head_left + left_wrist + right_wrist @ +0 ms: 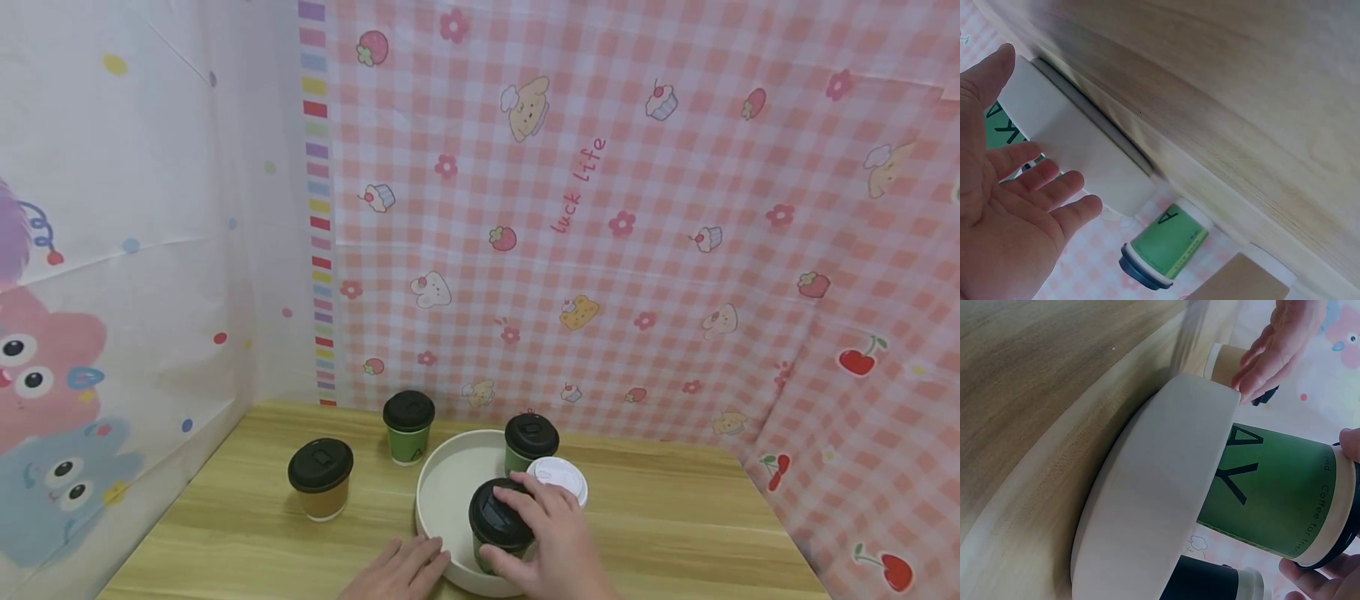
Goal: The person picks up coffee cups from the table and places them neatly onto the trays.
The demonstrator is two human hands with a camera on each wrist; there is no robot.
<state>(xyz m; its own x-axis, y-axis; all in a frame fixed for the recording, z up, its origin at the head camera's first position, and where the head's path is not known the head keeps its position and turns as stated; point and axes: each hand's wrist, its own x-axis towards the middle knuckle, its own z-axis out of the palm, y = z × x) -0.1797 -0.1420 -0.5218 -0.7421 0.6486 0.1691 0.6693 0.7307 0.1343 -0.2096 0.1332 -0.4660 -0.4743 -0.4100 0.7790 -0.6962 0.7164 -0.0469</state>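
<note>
A green paper coffee cup [1279, 487] with a black lid [498, 512] is in the front right part of a round cream tray [450, 475]. My right hand [555, 533] grips this cup near its lid, thumb on one side and fingers on the other. At the tray's front left rim, my left hand [405, 571] rests with its fingers extended. Beyond the held cup, by the tray's right side, are a white-lidded cup [558, 475] with a dark body and another green, black-lidded cup [531, 437].
Left of the tray on the wooden table [247, 500] stands a brown cup [322, 479] with a black lid. A green cup [408, 429] with a black lid stands behind the tray's left edge. Patterned cloths [480, 208] hang behind and at the sides.
</note>
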